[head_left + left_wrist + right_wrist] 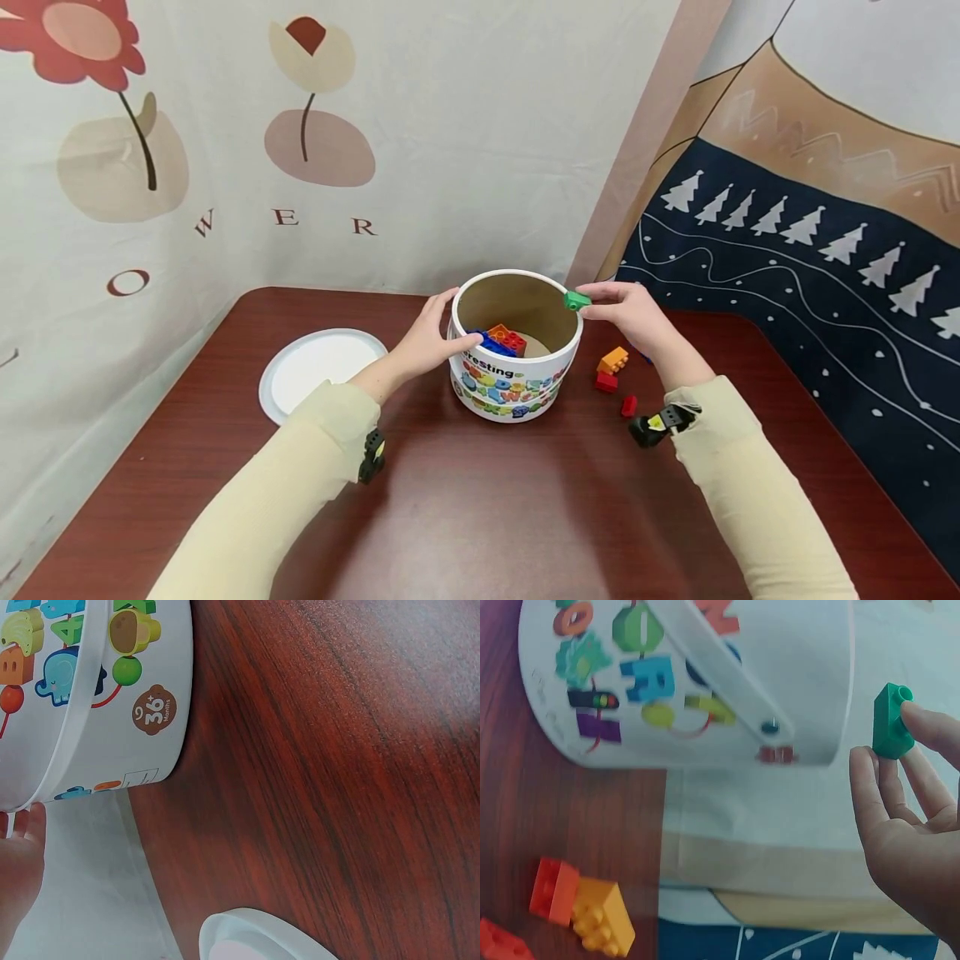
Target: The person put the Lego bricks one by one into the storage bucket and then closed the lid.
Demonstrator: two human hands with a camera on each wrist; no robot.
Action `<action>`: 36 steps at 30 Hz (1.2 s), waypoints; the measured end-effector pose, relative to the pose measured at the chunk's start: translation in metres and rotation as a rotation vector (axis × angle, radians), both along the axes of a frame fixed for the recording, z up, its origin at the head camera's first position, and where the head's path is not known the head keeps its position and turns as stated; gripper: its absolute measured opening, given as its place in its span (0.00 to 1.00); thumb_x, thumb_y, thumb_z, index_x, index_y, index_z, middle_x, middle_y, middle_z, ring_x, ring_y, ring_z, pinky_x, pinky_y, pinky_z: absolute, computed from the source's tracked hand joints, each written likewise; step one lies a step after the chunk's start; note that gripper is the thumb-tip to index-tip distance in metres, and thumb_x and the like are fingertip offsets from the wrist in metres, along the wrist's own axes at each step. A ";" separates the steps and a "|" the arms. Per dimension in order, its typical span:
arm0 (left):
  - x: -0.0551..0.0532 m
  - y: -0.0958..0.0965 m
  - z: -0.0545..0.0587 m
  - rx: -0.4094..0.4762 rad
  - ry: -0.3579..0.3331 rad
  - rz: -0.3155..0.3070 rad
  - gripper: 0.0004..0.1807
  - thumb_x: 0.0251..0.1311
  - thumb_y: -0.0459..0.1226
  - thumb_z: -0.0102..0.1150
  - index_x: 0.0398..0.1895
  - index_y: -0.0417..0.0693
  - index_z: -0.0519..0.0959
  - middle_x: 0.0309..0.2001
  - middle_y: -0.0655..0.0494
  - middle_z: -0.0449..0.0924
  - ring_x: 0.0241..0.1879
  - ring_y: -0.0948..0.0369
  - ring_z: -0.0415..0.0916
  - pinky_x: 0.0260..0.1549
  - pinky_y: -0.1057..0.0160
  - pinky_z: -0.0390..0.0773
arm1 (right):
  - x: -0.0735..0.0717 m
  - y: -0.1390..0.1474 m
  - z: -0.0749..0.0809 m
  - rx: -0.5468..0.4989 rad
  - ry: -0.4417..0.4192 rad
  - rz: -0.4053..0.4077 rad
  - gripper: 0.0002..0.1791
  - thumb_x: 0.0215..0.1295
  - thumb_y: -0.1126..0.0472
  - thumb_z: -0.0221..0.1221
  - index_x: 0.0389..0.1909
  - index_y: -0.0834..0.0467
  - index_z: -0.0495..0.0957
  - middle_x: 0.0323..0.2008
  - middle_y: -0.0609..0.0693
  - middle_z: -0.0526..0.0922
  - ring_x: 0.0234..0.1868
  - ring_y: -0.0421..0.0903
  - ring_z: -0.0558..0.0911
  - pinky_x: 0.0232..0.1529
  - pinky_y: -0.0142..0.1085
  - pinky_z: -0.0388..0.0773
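Note:
A white round bucket (517,385) with printed letters and pictures stands upright on the table. My left hand (422,343) grips its left rim, thumb over the edge and fingers along the outside. My right hand (621,312) pinches a green building block (576,301) between thumb and fingers at the bucket's right rim. In the right wrist view the green block (892,724) shows its round studs, held beside the bucket's open top. Inside the bucket lie red (513,342), orange and blue blocks.
Right of the bucket, an orange block (613,360) touches a red block (607,382). A smaller red block (628,406) lies nearer, and a bit of blue shows below the right wrist. The round white lid (322,367) lies left on the brown table (487,508). Printed cloth hangs behind.

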State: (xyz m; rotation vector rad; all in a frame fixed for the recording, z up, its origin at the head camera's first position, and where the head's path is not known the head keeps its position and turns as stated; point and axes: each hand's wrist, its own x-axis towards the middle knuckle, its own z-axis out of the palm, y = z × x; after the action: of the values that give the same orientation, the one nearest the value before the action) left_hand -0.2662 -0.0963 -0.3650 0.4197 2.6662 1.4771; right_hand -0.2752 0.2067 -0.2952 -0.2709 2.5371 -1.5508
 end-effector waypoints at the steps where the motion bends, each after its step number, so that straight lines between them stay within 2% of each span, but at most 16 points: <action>1: 0.000 0.000 0.000 0.000 0.000 0.000 0.47 0.54 0.47 0.63 0.72 0.50 0.47 0.71 0.46 0.49 0.70 0.48 0.51 0.64 0.40 0.57 | -0.001 -0.003 0.000 -0.002 0.003 0.005 0.22 0.61 0.63 0.59 0.56 0.65 0.73 0.46 0.49 0.79 0.50 0.46 0.72 0.56 0.38 0.70; 5: -0.001 0.000 -0.001 0.001 0.007 0.002 0.47 0.54 0.48 0.63 0.72 0.49 0.48 0.70 0.46 0.50 0.69 0.48 0.51 0.65 0.40 0.57 | -0.003 -0.012 -0.002 -0.003 0.007 0.027 0.22 0.60 0.64 0.59 0.56 0.64 0.74 0.45 0.50 0.80 0.47 0.46 0.75 0.57 0.39 0.70; 9: -0.002 0.000 -0.001 0.007 0.013 -0.001 0.46 0.54 0.48 0.63 0.72 0.49 0.49 0.70 0.46 0.51 0.69 0.48 0.52 0.65 0.41 0.57 | -0.004 -0.018 -0.004 0.011 0.012 0.042 0.22 0.60 0.64 0.59 0.56 0.64 0.74 0.48 0.54 0.79 0.45 0.44 0.76 0.56 0.38 0.72; 16: -0.003 0.000 0.000 0.014 0.025 -0.008 0.46 0.53 0.47 0.64 0.71 0.48 0.50 0.69 0.45 0.52 0.68 0.49 0.53 0.65 0.41 0.57 | -0.005 -0.021 -0.006 0.008 0.015 0.070 0.24 0.61 0.64 0.58 0.59 0.65 0.71 0.57 0.63 0.75 0.52 0.49 0.75 0.62 0.45 0.69; 19: -0.003 0.000 -0.001 0.015 0.023 -0.008 0.46 0.54 0.47 0.64 0.71 0.48 0.50 0.69 0.45 0.52 0.68 0.49 0.53 0.65 0.42 0.58 | -0.006 -0.018 -0.006 0.010 0.029 0.056 0.24 0.62 0.63 0.58 0.59 0.65 0.71 0.57 0.65 0.74 0.53 0.47 0.76 0.63 0.47 0.68; 21: -0.003 0.000 -0.001 0.017 0.022 -0.008 0.46 0.54 0.47 0.64 0.71 0.48 0.50 0.69 0.46 0.52 0.68 0.49 0.53 0.65 0.42 0.58 | -0.005 -0.013 -0.005 0.010 0.043 0.037 0.24 0.62 0.62 0.58 0.58 0.65 0.71 0.56 0.64 0.75 0.51 0.43 0.77 0.62 0.44 0.69; 25: -0.003 0.001 -0.001 0.015 0.025 -0.009 0.46 0.54 0.47 0.63 0.71 0.48 0.50 0.69 0.46 0.52 0.68 0.50 0.53 0.66 0.43 0.58 | 0.000 0.003 -0.004 0.010 0.057 0.010 0.24 0.62 0.60 0.59 0.58 0.64 0.72 0.52 0.55 0.80 0.47 0.35 0.77 0.55 0.32 0.73; 29: -0.003 0.001 0.000 0.016 0.028 -0.011 0.46 0.54 0.47 0.63 0.71 0.47 0.50 0.69 0.45 0.51 0.68 0.49 0.53 0.66 0.42 0.57 | 0.006 0.024 -0.010 0.039 0.045 0.005 0.25 0.62 0.56 0.60 0.58 0.63 0.71 0.44 0.39 0.81 0.46 0.30 0.77 0.48 0.23 0.75; 33: -0.003 0.001 0.001 0.018 0.022 -0.008 0.46 0.54 0.47 0.63 0.71 0.48 0.50 0.69 0.45 0.51 0.68 0.49 0.53 0.65 0.42 0.58 | 0.010 0.043 -0.021 0.104 0.031 0.000 0.25 0.62 0.55 0.60 0.57 0.63 0.72 0.43 0.39 0.80 0.44 0.29 0.77 0.45 0.22 0.75; 36: -0.002 0.001 0.000 0.019 0.020 -0.010 0.46 0.54 0.47 0.63 0.71 0.48 0.50 0.69 0.45 0.51 0.68 0.49 0.53 0.65 0.42 0.58 | 0.014 0.057 -0.033 0.121 0.014 0.007 0.24 0.62 0.58 0.59 0.56 0.65 0.72 0.43 0.38 0.80 0.43 0.29 0.77 0.44 0.22 0.75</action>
State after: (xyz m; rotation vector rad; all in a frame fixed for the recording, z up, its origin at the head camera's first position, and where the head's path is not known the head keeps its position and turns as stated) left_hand -0.2682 -0.0955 -0.3646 0.4501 2.6636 1.5042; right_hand -0.2616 0.2639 -0.3282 -0.2762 2.6248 -1.3903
